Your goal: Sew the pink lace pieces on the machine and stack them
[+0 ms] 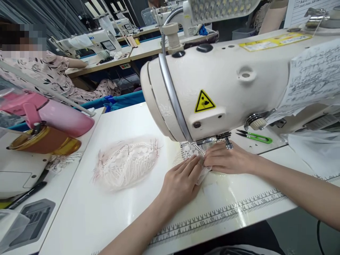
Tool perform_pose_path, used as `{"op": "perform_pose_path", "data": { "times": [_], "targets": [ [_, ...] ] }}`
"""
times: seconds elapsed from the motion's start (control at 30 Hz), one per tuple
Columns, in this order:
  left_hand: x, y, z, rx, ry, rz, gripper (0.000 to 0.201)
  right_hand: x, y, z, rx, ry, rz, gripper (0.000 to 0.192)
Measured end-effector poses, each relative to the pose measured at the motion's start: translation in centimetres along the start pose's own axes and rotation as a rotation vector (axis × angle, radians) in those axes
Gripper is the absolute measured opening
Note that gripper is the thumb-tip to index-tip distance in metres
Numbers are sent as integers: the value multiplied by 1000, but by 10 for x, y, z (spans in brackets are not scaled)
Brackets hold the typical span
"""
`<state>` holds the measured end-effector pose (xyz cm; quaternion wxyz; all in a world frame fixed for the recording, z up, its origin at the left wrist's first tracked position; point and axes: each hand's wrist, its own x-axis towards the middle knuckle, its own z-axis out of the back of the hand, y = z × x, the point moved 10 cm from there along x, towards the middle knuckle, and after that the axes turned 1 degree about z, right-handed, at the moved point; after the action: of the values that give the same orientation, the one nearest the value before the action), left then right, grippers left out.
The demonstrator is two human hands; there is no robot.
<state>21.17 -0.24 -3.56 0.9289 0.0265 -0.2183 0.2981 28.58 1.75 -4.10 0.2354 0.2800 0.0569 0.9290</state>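
Both hands lie flat on a small piece of white lace point(191, 150) at the foot of a cream sewing machine point(212, 85). The left hand point(182, 180) presses down with its fingers stretched toward 1 o'clock, fingertips on the lace's near edge. The right hand point(225, 157) lies just beside it at 2 o'clock, palm down, fingers pointing toward 9 o'clock, and the 2 hands touch at the fingertips. Neither hand is closed around anything; both are open and pinning the lace to the white table point(111, 212). The lace runs from under the fingers up to the metal presser foot point(209, 141), directly beneath the machine head. Part of it is hidden by the hands.

At 9 o'clock from the left hand, well apart, lies a loose pile of pale pink lace pieces point(126, 163). Green thread snips point(255, 137) lie on the machine bed at 2 o'clock from the right hand. A printed ruler strip point(225, 212) runs along the table's near edge. At far left stand a pink flask point(57, 115) and an amber jar point(44, 141), with a black pen point(26, 194) below them at 7 o'clock. A person in a patterned top point(50, 76) sits at another machine at 10 o'clock.
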Motion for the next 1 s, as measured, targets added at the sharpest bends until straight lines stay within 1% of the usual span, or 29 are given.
{"op": "perform_pose_path", "data": {
  "times": [0.17, 0.33, 0.43, 0.57, 0.7, 0.8, 0.93, 1.0],
  "targets": [
    [1, 0, 0, -14, 0, 24, 25, -1, -2, -4, 3, 23, -10, 22],
    [1, 0, -3, -7, 3, 28, 28, -1, -1, 11, -135, -108, -41, 24],
    [1, 0, -5, -9, 4, 34, 31, -1, 0, 15, -210, -141, -41, 23],
    [2, 1, -7, -31, 9, 50, 30, 0, -4, 13, -266, -101, -60, 25],
    [3, 2, -9, -45, -4, 58, 28, 0, -10, 13, -269, -61, -103, 25],
    [3, 2, -9, -40, -19, 46, 28, 1, -9, 16, -265, -85, -82, 23],
    [3, 2, -8, -14, -23, 24, 26, 1, -2, 20, -260, -160, -33, 21],
    [3, 3, -7, 0, -21, 22, 25, 2, 2, 18, -246, -159, -11, 21]
  ]
}}
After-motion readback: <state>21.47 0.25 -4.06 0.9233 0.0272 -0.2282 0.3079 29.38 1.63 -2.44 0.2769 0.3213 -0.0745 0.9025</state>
